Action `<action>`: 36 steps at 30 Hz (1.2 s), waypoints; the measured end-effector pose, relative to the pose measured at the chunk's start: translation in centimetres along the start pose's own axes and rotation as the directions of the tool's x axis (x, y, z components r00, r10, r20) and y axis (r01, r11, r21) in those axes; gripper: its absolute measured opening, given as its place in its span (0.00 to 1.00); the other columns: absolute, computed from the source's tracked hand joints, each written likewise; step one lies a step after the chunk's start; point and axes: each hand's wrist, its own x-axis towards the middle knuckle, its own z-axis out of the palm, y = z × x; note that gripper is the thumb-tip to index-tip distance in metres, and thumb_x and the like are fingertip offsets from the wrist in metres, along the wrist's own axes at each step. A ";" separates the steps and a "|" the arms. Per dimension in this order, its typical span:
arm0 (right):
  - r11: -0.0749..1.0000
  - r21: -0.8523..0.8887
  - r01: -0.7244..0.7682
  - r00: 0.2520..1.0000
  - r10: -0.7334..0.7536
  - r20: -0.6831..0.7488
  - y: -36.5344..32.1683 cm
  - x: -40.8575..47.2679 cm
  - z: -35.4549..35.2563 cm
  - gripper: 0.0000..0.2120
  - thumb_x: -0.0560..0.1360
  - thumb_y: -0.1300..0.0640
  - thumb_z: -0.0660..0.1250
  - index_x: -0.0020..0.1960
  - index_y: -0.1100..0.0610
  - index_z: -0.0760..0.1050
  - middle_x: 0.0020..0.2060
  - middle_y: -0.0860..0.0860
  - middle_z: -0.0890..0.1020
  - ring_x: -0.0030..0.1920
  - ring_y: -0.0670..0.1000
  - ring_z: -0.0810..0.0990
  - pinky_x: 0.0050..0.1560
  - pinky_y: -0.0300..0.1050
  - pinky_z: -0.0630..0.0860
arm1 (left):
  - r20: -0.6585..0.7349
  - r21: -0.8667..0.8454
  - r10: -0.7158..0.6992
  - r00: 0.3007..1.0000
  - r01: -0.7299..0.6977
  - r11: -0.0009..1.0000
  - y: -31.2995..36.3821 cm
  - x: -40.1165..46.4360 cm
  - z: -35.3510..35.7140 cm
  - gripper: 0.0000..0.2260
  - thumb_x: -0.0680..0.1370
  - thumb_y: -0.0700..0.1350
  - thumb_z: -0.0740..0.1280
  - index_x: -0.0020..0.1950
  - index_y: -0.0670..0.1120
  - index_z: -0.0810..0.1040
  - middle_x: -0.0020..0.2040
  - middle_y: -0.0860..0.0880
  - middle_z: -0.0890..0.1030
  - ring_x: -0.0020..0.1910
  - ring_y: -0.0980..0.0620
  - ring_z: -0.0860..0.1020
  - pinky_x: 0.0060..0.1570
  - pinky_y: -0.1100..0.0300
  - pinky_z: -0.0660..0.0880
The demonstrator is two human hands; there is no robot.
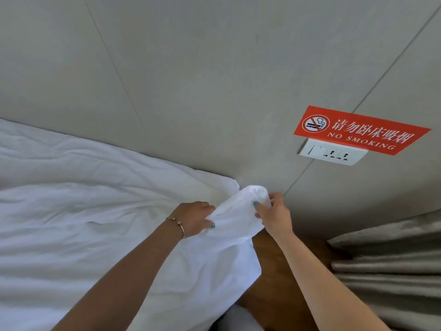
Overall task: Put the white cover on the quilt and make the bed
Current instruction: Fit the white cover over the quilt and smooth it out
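Both hands, L & R, pinch white cover; sign: "NO SMOKING".

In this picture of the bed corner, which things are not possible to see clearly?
- Head view: the quilt inside the white cover is hidden by the fabric.
- The left hand fingers are tucked under the cover.
- The bed is cut off by the left edge.
- The wall socket is partly covered by the red sign.

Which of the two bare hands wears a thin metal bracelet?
The left hand, gripping the white fabric cover corner from the bed side, has the bracelet on its wrist. The right hand has a bare wrist.
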 end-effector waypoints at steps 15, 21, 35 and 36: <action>0.882 0.185 -0.433 0.900 0.409 0.154 12.0 -2.8 10.5 0.32 0.71 0.59 0.76 0.68 0.41 0.66 0.58 0.45 0.76 0.57 0.46 0.74 0.57 0.43 0.75 | 0.322 0.273 0.247 0.914 -0.339 0.900 -3.2 8.7 9.6 0.42 0.57 0.67 0.75 0.62 0.46 0.69 0.59 0.50 0.72 0.60 0.48 0.71 0.67 0.47 0.65; 0.942 0.268 -0.203 0.958 0.247 -0.143 11.8 -5.3 10.3 0.28 0.70 0.60 0.77 0.64 0.42 0.70 0.56 0.39 0.77 0.57 0.42 0.75 0.59 0.39 0.74 | -0.109 0.238 0.592 0.799 -0.557 0.796 -3.9 5.8 12.1 0.06 0.72 0.39 0.67 0.47 0.45 0.73 0.45 0.47 0.78 0.46 0.46 0.76 0.52 0.54 0.73; 0.477 0.695 -0.539 0.815 0.505 0.285 15.4 -17.5 14.9 0.10 0.82 0.56 0.61 0.63 0.51 0.74 0.57 0.48 0.81 0.57 0.50 0.80 0.60 0.53 0.78 | -0.137 -0.248 0.139 0.981 -0.170 0.954 -0.1 0.7 10.4 0.14 0.81 0.45 0.63 0.66 0.44 0.75 0.61 0.45 0.78 0.62 0.44 0.74 0.59 0.53 0.70; 0.544 0.650 -0.531 0.824 0.511 0.245 15.3 -17.9 14.9 0.11 0.80 0.58 0.65 0.61 0.50 0.73 0.56 0.47 0.81 0.55 0.47 0.80 0.59 0.51 0.79 | -0.104 -0.161 0.176 0.979 -0.192 0.968 -0.3 0.5 9.9 0.14 0.82 0.46 0.61 0.67 0.45 0.75 0.60 0.45 0.78 0.63 0.45 0.73 0.58 0.53 0.70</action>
